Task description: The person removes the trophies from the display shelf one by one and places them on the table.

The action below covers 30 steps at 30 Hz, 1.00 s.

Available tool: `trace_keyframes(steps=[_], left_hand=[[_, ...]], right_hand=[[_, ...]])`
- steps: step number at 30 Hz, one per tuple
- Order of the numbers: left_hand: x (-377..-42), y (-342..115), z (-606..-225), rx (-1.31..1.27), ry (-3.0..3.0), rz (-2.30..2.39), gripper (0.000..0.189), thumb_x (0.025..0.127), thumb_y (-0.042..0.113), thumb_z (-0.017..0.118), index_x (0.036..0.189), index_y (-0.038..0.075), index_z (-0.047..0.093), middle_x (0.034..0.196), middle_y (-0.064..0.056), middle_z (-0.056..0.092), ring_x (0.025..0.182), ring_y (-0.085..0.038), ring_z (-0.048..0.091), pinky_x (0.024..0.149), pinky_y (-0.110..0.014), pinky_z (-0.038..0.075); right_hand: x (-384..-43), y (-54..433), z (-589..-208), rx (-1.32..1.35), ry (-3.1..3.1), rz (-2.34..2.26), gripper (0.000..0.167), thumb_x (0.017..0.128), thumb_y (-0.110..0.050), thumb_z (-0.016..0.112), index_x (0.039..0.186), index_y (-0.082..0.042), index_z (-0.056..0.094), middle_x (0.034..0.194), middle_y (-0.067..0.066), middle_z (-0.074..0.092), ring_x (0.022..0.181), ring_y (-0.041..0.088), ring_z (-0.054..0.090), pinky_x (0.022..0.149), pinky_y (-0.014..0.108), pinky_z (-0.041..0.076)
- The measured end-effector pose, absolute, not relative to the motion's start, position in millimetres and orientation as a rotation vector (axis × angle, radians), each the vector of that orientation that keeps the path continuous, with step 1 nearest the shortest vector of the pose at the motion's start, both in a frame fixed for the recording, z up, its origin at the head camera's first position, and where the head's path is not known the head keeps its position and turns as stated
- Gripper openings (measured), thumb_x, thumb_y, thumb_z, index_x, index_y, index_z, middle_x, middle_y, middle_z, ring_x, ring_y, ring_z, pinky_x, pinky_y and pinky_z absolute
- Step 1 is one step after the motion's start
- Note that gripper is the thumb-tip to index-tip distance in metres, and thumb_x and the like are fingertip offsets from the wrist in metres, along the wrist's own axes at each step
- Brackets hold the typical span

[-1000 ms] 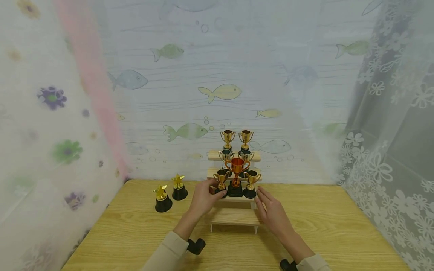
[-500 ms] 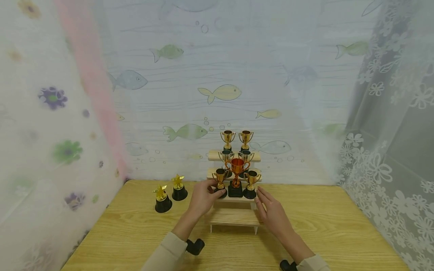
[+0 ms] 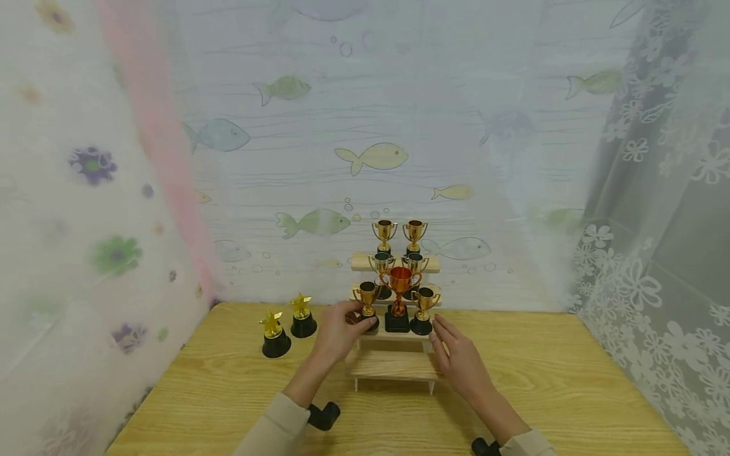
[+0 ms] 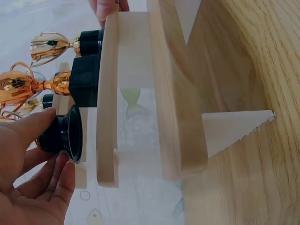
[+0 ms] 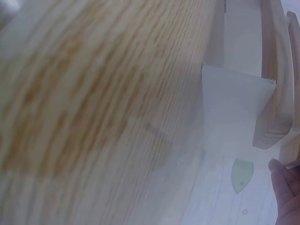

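My left hand (image 3: 338,329) grips a small gold trophy cup (image 3: 368,297) by its black base (image 4: 61,133). In the left wrist view the hollow underside of that base shows, tilted and apart from the step's surface. To its right an orange trophy cup (image 3: 400,285) with a square black base stands on the step of the wooden stand (image 3: 393,365). Beyond it stands another gold trophy cup (image 3: 424,304). My right hand (image 3: 459,354) has its fingers stretched out against the right end of the stand; its fingertips (image 5: 276,168) show beside the step in the right wrist view.
Two silver cups (image 3: 415,263) stand on the step behind, and two gold cups (image 3: 414,233) on the top one. Two star trophies (image 3: 276,339) with black bases stand on the wooden table (image 3: 228,392) at left. A fish-print curtain (image 3: 399,95) hangs behind.
My left hand has moved slightly left and up with the gold trophy cup, widening its gap from the orange one. The right hand stays at the stand's end.
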<state>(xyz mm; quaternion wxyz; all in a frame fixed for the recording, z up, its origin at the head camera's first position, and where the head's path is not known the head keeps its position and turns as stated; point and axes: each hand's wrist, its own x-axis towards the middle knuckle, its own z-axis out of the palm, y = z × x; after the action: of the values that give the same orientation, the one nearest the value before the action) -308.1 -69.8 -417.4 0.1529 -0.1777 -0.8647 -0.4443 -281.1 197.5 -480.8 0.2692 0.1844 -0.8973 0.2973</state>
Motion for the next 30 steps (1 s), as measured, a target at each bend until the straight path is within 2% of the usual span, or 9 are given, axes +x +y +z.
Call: trace_keyframes(steps=[11, 19, 30], left_hand=[[-300.9, -79.4, -411.6, -0.454, -2.478, -1.252, 0.031, 0.09, 0.023, 0.081, 0.113, 0.003, 0.077, 0.105, -0.011, 0.072, 0.083, -0.02, 0.067, 0.072, -0.036, 0.057], [-300.0, -87.7, -411.7, -0.477, -2.438, -1.224, 0.028, 0.088, 0.021, 0.083, 0.111, 0.004, 0.078, 0.101, -0.009, 0.074, 0.078, -0.016, 0.067, 0.069, -0.033, 0.057], [-300.4, -101.8, -411.6, -0.413, -2.445, -1.193, 0.028, 0.088, 0.021, 0.083, 0.11, 0.003, 0.078, 0.102, -0.01, 0.074, 0.079, -0.017, 0.066, 0.069, -0.035, 0.056]], right_hand=[[-279.9, 197.9, -480.5, 0.486, -2.428, 0.798, 0.04, 0.107, -0.017, 0.057, 0.137, 0.01, 0.059, 0.146, 0.025, 0.054, 0.13, 0.043, 0.056, 0.099, 0.054, 0.05], [-277.8, 196.6, -479.0, 0.487, -2.429, 0.802, 0.041, 0.107, -0.017, 0.056, 0.136, 0.011, 0.059, 0.146, 0.025, 0.054, 0.13, 0.044, 0.055, 0.1, 0.055, 0.05], [-279.2, 197.1, -480.3, 0.492, -2.43, 0.801, 0.041, 0.108, -0.018, 0.055, 0.138, 0.01, 0.058, 0.148, 0.024, 0.053, 0.131, 0.043, 0.055, 0.1, 0.054, 0.05]])
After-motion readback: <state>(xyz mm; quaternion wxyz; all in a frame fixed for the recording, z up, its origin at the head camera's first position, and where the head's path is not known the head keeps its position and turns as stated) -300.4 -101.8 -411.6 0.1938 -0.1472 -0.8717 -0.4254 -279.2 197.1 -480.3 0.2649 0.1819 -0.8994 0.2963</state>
